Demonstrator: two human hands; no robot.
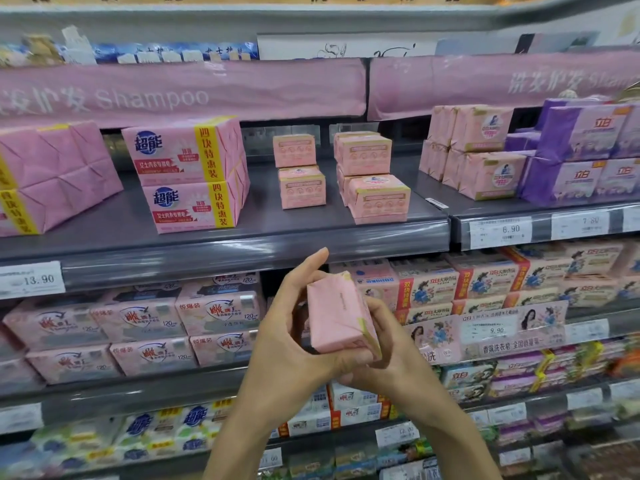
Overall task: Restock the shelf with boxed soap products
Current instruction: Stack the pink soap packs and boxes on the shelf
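Observation:
Both my hands hold one pink soap pack (337, 315) in front of the shelving, just below the upper grey shelf (221, 242). My left hand (289, 336) grips its left side and bottom, thumb raised. My right hand (389, 344) cups its right side from below. On the upper shelf stand matching small pink soap packs in two stacks, the left stack (300, 171) and the right stack (372, 178). Bare shelf shows in front of and between the stacks.
Large pink four-packs (194, 174) sit left of the stacks, and pink (474, 150) and purple packs (581, 154) sit right. Lower shelves are crammed with soap packs (485, 285). Price tags (500, 232) line the shelf edges. A pink Shampoo banner (180, 91) hangs above.

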